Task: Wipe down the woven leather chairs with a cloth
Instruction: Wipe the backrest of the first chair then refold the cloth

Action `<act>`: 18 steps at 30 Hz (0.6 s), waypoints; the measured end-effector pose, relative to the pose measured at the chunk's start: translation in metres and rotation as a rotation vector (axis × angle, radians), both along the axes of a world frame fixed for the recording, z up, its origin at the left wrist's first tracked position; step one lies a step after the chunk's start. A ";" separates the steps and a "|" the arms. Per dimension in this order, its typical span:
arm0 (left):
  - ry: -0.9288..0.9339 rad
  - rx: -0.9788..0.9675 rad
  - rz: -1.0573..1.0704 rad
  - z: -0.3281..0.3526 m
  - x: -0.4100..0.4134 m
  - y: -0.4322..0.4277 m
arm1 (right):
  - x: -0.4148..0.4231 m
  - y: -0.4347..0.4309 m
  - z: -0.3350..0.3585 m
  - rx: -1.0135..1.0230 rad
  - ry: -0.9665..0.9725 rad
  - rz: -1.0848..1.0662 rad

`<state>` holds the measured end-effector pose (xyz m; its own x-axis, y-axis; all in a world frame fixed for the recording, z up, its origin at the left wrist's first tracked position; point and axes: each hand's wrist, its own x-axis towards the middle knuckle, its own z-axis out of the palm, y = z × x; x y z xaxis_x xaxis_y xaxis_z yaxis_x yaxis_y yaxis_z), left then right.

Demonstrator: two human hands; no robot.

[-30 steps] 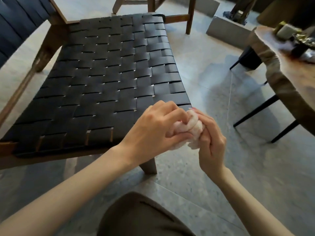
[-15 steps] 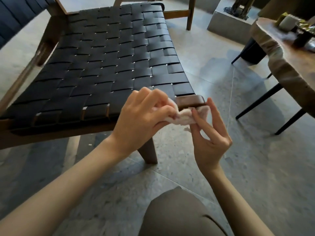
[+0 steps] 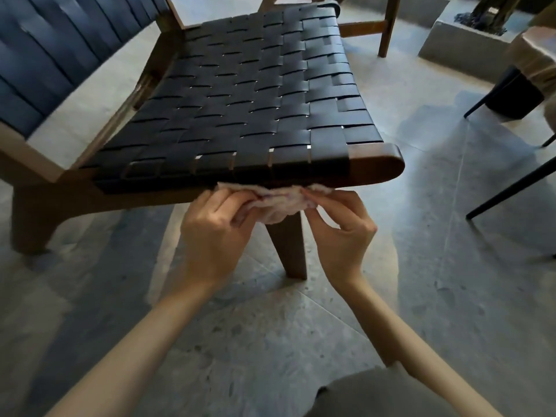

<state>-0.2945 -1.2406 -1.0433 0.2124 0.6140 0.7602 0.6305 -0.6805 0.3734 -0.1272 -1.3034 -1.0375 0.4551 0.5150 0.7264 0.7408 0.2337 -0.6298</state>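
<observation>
Cloth: pale, bunched, and held out between both hands, its long axis running left to right. The left hand pinches the left end between thumb and curled fingers. The right hand pinches the right end the same way. The middle of the cloth sags a little between them.

Just beyond and slightly above the hands lies the near rail of the woven leather chair. The rail also runs left to right, so cloth and rail lie parallel. The cloth's upper edge meets the rail's lower edge in this view; I cannot tell whether it touches or merely hangs in front. The weave of dark straps rises away from the hands past that rail.

Both hands stand about equally near the rail. The left hand is below the strap-wrapped stretch, the right hand closer to the bare wooden corner. Below and between the hands a front leg drops to the floor.

Judgement: wiping has not begun. The cloth must go up and forward over the rail. Either hand could lead, the left being better placed for the straps.
</observation>
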 end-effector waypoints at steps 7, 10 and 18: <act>-0.522 -0.603 -0.048 0.002 0.024 -0.033 | -0.013 -0.003 -0.008 -0.068 0.307 0.152; -0.655 -0.792 -0.097 0.004 0.031 -0.039 | -0.019 -0.005 -0.006 -0.149 0.496 0.226; -0.793 -0.853 -0.309 0.008 0.036 -0.033 | -0.032 -0.007 -0.008 -0.274 0.401 0.243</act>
<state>-0.2580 -1.2736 -1.0349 0.0962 0.9881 0.1202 -0.1238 -0.1080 0.9864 -0.1596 -1.3104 -1.0455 0.5133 0.7860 0.3445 0.3746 0.1560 -0.9140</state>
